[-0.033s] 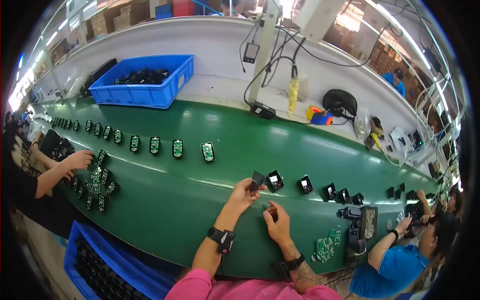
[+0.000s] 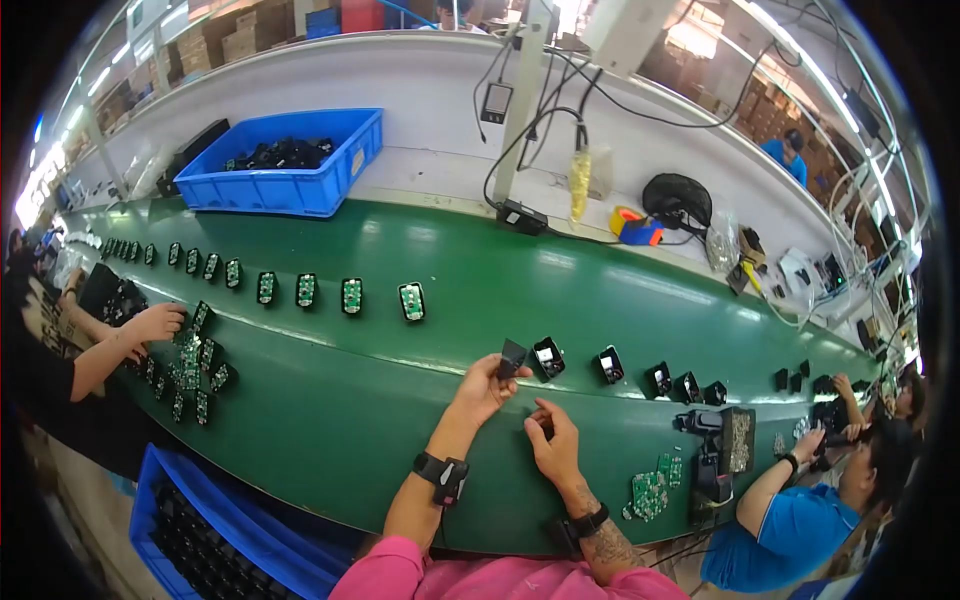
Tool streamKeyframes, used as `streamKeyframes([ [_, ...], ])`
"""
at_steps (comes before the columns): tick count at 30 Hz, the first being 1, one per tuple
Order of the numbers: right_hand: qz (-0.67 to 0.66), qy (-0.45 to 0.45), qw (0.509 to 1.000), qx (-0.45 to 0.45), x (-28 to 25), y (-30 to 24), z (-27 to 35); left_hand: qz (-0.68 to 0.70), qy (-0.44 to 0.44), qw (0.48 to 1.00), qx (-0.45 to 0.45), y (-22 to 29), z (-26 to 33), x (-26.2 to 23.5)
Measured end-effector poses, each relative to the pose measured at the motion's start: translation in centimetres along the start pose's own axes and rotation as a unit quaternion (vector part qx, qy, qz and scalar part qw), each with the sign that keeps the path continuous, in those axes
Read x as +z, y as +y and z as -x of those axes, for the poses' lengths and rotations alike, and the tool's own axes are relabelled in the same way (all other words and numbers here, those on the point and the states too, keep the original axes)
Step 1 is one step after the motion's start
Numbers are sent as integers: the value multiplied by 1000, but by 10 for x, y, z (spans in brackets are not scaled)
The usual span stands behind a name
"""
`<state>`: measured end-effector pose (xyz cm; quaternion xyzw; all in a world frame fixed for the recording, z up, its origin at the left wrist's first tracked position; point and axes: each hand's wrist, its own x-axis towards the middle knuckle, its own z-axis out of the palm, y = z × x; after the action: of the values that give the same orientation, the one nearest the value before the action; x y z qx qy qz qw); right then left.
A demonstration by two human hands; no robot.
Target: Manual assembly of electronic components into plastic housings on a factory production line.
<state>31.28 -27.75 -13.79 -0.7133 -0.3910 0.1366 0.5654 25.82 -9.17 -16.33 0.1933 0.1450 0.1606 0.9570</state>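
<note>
My left hand [image 2: 482,390] is closed on a small black plastic housing [image 2: 513,357], raised over the green work table. Just right of it, an open black housing [image 2: 548,358] with a white part inside rests on the table. My right hand [image 2: 553,442] is a little nearer to me and to the right. Its thumb and forefinger are apart, and nothing shows between them. A second black housing [image 2: 610,365] stands farther right, then several more in a row. Green circuit boards [image 2: 649,494] lie in a pile right of my right hand.
Housings with green boards [image 2: 411,302] form a row to the left. A blue bin [image 2: 345,185] of black parts stands at the back. A power screwdriver-like black device [image 2: 712,480] lies near a tray of small parts [image 2: 738,441]. Co-workers sit at both sides; a blue crate [image 2: 150,520] is lower left.
The whole view has shifted very slightly. My hands and the held housing keep practically the same pose.
</note>
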Motion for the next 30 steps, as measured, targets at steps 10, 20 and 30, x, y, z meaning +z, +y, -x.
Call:
streamKeyframes([
  [10,45,4,999,-29,-10,2,12,-362,159,885,244,-5,6,25],
  [20,9,-20,999,-45,-28,-1,23,-748,237,461,415,30,-37,1],
  [30,135,38,990,-24,-90,-17,56,-803,146,501,288,-41,-33,51],
])
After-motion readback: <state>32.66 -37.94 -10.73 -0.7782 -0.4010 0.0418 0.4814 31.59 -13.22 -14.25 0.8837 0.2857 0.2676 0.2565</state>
